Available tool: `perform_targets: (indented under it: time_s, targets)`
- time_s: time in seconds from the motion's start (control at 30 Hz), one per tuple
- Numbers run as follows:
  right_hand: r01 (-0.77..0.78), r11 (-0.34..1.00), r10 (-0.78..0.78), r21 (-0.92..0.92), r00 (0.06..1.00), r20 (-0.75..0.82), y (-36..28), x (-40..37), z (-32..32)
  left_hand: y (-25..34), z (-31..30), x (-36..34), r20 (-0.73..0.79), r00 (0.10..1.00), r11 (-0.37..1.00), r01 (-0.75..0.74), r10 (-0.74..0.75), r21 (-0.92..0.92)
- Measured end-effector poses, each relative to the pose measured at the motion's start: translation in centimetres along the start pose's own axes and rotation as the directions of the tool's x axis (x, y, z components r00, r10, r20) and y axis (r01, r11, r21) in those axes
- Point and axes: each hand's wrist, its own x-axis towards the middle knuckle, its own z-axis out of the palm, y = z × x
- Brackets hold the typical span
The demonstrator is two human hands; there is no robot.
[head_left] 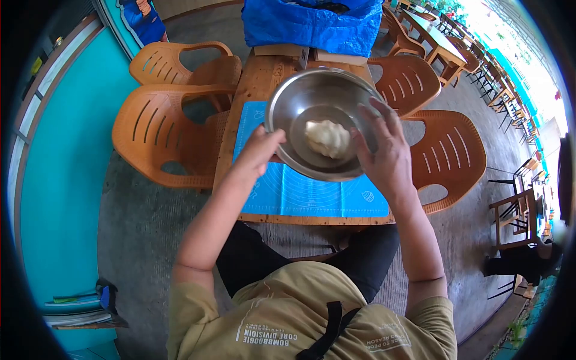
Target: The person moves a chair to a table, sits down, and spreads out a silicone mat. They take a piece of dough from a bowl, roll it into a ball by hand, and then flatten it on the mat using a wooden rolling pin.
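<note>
A metal bowl (294, 157) is tilted above the blue printed mat (300, 195), with a pale lump of dough (327, 138) lying inside it. The left rim of the bowl is gripped by my left hand (263, 150), its fingers wrapped over the edge. At the right side, my right hand (384, 141) has its fingers spread over the rim and the inner wall, near the dough but apart from most of it. Whether the right fingertips press on the metal is hard to tell.
The mat lies on a wooden table (252, 78). At the table's far end stands a large blue bag (312, 30) on cardboard. Orange chairs (171, 132) flank both sides. More tables (435, 39) and chairs stand at the far right.
</note>
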Motion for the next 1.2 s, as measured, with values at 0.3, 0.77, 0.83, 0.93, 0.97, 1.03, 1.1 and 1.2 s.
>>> perform_targets:
  time_s: [0.3, 0.77, 0.83, 0.93, 0.97, 1.03, 1.1, 1.2]
  targets:
    - [-0.140, 0.970, 0.124, 0.198, 0.988, 0.089, 4.3, -3.8, 0.7, 0.4, -10.4, 10.7, -0.212, 0.977, 0.984, -0.057, 0.020, -0.167]
    - [-0.253, 0.929, 0.158, 0.270, 0.931, 0.328, 7.0, -2.3, 6.4, -0.2, -12.1, 23.2, -0.457, 0.882, 0.933, -0.060, -0.116, -0.354]
    - [-0.251, 0.924, 0.143, 0.289, 0.927, 0.347, 7.2, -1.5, 7.6, -0.5, -11.5, 23.9, -0.507, 0.856, 0.941, -0.085, -0.100, -0.329]
    - [-0.257, 0.915, 0.133, 0.311, 0.920, 0.369, 7.2, -0.1, 9.7, -2.0, -11.1, 25.1, -0.486, 0.870, 0.943, -0.090, -0.082, -0.320]
    - [-0.220, 0.920, 0.095, 0.323, 0.928, 0.361, 7.1, 0.6, 10.3, -2.6, -11.1, 25.6, -0.473, 0.874, 0.940, -0.066, -0.107, -0.335]
    - [-0.204, 0.915, 0.067, 0.349, 0.928, 0.366, 6.9, 2.0, 11.5, -3.9, -10.1, 25.7, -0.497, 0.865, 0.930, -0.121, -0.073, -0.348]
    - [-0.187, 0.913, 0.047, 0.362, 0.931, 0.363, 7.3, 3.5, 13.0, -5.1, -9.9, 25.2, -0.517, 0.855, 0.917, -0.173, -0.041, -0.359]
    - [-0.174, 0.902, 0.033, 0.396, 0.941, 0.338, 7.5, 6.2, 15.4, -6.3, -10.4, 24.0, -0.464, 0.884, 0.946, -0.098, -0.059, -0.308]
